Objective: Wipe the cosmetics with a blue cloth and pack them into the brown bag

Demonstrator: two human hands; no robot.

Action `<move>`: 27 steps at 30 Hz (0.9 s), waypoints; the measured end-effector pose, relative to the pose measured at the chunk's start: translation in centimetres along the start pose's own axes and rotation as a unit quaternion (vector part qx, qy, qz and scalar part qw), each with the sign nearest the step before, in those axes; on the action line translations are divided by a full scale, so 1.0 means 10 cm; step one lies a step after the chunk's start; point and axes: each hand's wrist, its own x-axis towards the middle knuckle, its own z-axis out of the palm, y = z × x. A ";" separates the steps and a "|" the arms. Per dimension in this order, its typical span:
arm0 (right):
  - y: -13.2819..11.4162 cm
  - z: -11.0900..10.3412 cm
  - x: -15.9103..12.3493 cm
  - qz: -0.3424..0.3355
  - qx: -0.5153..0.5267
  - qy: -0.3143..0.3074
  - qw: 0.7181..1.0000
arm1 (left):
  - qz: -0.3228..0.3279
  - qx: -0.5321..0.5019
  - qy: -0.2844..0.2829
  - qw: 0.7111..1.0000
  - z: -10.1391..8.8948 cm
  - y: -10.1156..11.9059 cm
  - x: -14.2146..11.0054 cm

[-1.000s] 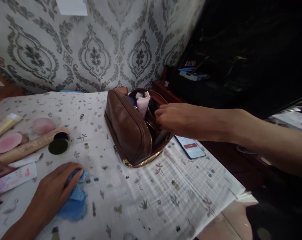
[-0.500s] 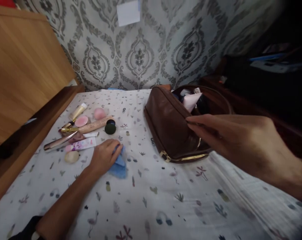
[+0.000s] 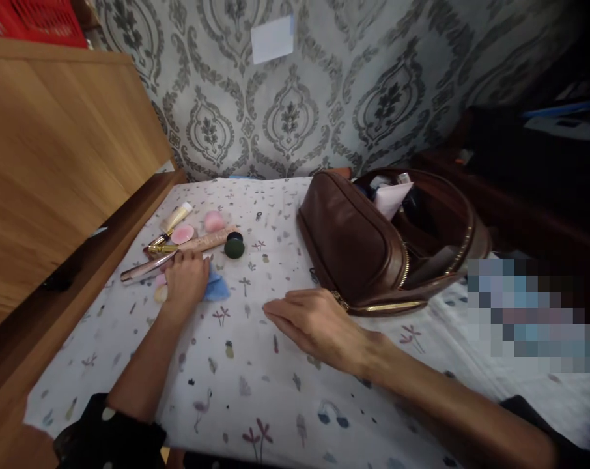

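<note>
My left hand lies over the loose cosmetics at the left, closed on a blue cloth that shows beside the thumb. Its fingertips reach a rose-gold tube and cover part of the pile. My right hand is above the tablecloth, in front of a brown makeup bag. Its fingers and thumb are pressed together; whatever may be between them is hidden. The bag gapes at its zip, and a pale pink tube sticks out among other items.
Near the left hand lie a beige tube, a dark green round compact, a pink sponge, a pink disc and a cream tube. A wooden cabinet borders the left. A patterned tablecloth covers the table.
My right hand has come out of the bag and moved left in front of it. My left hand has slid left with the blue cloth onto the cosmetics. The view has turned left.
</note>
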 end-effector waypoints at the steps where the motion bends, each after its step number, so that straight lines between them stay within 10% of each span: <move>1: 0.00 0.07 0.04 0.009 0.024 -0.007 1.000 | 0.000 0.004 0.003 1.000 0.00 0.00 -0.01; 9: 0.06 0.53 0.06 0.212 0.320 -0.022 0.923 | 0.078 -0.035 -0.033 0.996 0.00 -0.02 -0.01; 16: 0.08 0.61 -0.01 0.235 0.358 0.001 0.904 | 0.163 -0.134 -0.070 0.975 0.02 0.05 -0.01; 21: 0.08 0.61 0.00 0.208 0.331 0.008 0.920 | 0.189 -0.241 0.017 0.952 -0.01 0.12 -0.07; 25: 0.09 0.63 0.00 0.187 0.293 0.029 0.937 | 0.111 -0.446 0.111 0.881 -0.12 0.15 -0.13; 27: 0.09 0.63 -0.01 0.168 0.268 0.026 0.948 | 0.028 -0.597 0.117 0.793 -0.13 0.17 -0.15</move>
